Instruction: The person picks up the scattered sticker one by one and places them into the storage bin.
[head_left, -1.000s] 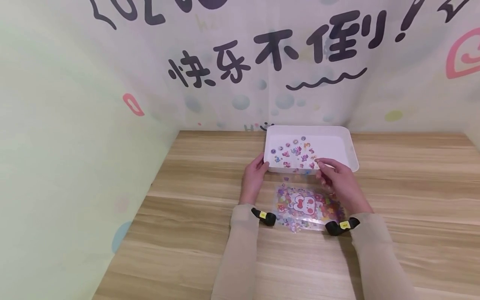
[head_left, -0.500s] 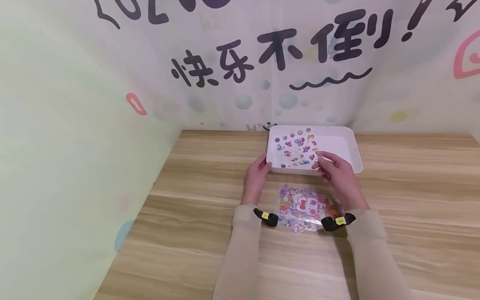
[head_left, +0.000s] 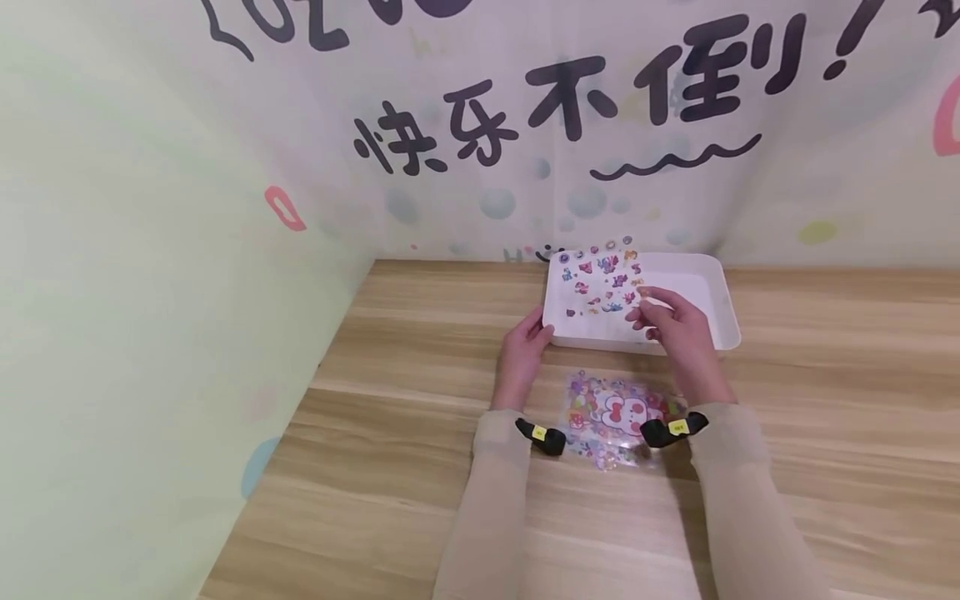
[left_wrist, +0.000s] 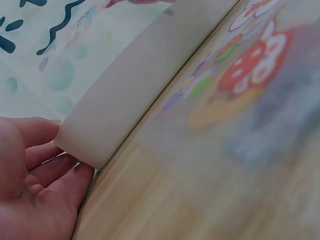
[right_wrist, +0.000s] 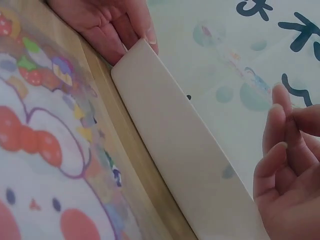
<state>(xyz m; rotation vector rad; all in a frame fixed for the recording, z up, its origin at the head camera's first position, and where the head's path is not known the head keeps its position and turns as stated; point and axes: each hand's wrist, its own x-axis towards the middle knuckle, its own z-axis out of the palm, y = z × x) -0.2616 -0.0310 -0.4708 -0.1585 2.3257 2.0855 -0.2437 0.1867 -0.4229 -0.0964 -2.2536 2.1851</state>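
Observation:
A white shallow tray (head_left: 697, 279) stands at the back of the table. My left hand (head_left: 522, 358) grips its front left corner; in the left wrist view the thumb of the left hand (left_wrist: 40, 185) lies at the rim and the fingers are outside the wall. Over the tray, my right hand (head_left: 681, 337) pinches the right edge of a clear sticker sheet (head_left: 609, 265) with small colourful figures. The right wrist view shows the sheet (right_wrist: 245, 70) nearly edge-on, beside the pinching thumb and fingertip. Nearer to me lies a clear pack (head_left: 626, 412) of colourful stickers with a white rabbit.
The wood-grain table (head_left: 397, 467) spreads around the tray and pack. A printed cloth (head_left: 480, 150) with dark lettering hangs behind the tray, and a pale cloth wall (head_left: 135, 292) borders the left side. Dark wrist cameras (head_left: 542, 437) sit on both sleeves.
My right hand has moved up and away from me with the sticker sheet, whose far edge now reaches past the tray's back rim. The left hand keeps its grip on the tray corner.

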